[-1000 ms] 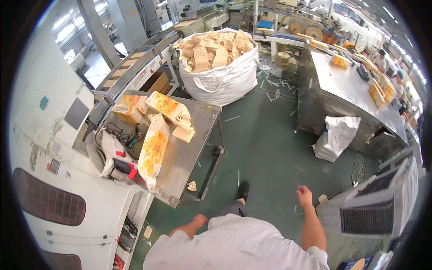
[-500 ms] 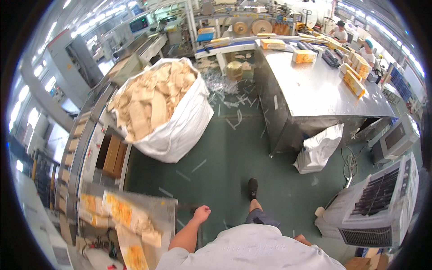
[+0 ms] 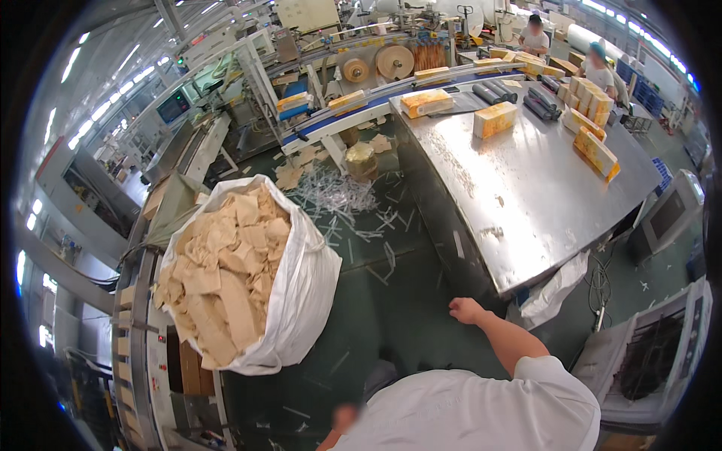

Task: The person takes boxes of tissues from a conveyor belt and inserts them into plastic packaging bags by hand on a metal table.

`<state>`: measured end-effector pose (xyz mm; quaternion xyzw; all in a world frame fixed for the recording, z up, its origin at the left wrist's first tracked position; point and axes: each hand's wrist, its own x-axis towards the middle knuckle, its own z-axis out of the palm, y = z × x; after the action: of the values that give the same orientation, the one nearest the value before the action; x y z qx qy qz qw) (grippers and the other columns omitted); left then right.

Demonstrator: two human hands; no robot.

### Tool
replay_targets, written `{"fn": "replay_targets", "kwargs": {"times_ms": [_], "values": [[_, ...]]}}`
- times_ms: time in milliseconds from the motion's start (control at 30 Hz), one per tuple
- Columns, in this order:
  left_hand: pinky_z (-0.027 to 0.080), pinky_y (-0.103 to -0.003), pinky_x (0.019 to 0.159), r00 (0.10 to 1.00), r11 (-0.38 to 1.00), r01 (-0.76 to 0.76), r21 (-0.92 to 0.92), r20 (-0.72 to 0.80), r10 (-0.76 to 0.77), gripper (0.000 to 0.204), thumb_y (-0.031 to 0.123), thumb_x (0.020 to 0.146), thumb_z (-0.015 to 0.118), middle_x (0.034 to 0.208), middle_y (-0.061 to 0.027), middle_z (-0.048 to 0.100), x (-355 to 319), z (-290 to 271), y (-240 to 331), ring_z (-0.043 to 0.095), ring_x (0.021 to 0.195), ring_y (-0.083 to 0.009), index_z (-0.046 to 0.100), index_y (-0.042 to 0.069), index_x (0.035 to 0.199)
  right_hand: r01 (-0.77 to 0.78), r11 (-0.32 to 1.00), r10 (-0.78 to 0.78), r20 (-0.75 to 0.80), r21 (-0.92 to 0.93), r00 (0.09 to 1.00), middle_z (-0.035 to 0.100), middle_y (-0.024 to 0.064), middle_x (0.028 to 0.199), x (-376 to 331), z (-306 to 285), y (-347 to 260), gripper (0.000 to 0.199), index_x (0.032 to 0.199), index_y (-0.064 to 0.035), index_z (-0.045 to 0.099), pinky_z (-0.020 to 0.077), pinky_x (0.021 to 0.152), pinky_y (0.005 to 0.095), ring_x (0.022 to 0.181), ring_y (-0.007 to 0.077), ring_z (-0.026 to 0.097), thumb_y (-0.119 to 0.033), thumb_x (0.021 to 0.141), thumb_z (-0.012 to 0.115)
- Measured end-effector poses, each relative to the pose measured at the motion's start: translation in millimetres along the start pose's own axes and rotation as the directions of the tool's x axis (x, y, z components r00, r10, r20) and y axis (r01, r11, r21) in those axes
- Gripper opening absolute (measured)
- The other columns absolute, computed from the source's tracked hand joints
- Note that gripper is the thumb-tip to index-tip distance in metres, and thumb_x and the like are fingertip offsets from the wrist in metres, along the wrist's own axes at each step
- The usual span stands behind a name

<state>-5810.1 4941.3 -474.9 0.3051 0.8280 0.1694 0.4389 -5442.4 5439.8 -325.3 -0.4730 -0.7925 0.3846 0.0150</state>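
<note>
2 brown rolls (image 3: 395, 62) behind blue-edged conveyor (image 3: 376, 110).

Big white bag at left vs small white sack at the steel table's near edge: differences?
Size: the big white bag is much larger than the small white sack.
Contents: the big white bag is open, heaped with tan scraps; the small white sack's contents can't be seen.
View: the big white bag's mouth shows fully; the steel table partly hides the small white sack.
Shared: both are white and creased.
</note>
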Motion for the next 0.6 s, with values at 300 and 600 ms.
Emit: {"fn": "replay_targets", "kwargs": {"times_ms": [300,600], "values": [[0.055,-0.047,0.080,0.948,0.889,-0.319,0.329,0.092,0.306,0.026,0.029,0.096,0.058,0.091,-0.0158,0.070,249,-142,99,0.068,0.085,-0.0337,0.073,0.007,0.096,0.008,0.995,0.001,0.080,-0.104,0.997,0.075,0.0134,0.105,195,-4,-31,0.031,0.113,-0.0085,0.073,0.0563,0.092,0.0409,0.102,0.0317,0.072,-0.026,0.088,0.072],[0.056,-0.046,0.087,0.975,0.954,-0.194,0.228,-0.064,0.213,0.032,0.032,0.086,0.069,0.101,-0.0199,0.075,514,-314,300,0.071,0.099,-0.0373,0.076,0.005,0.102,-0.200,0.976,0.202,-0.008,0.086,0.979,0.075,0.0166,0.104,339,-73,-82,0.029,0.108,-0.0055,0.075,0.0573,0.089,0.0394,0.098,0.0322,0.073,-0.024,0.085,0.075]]}}
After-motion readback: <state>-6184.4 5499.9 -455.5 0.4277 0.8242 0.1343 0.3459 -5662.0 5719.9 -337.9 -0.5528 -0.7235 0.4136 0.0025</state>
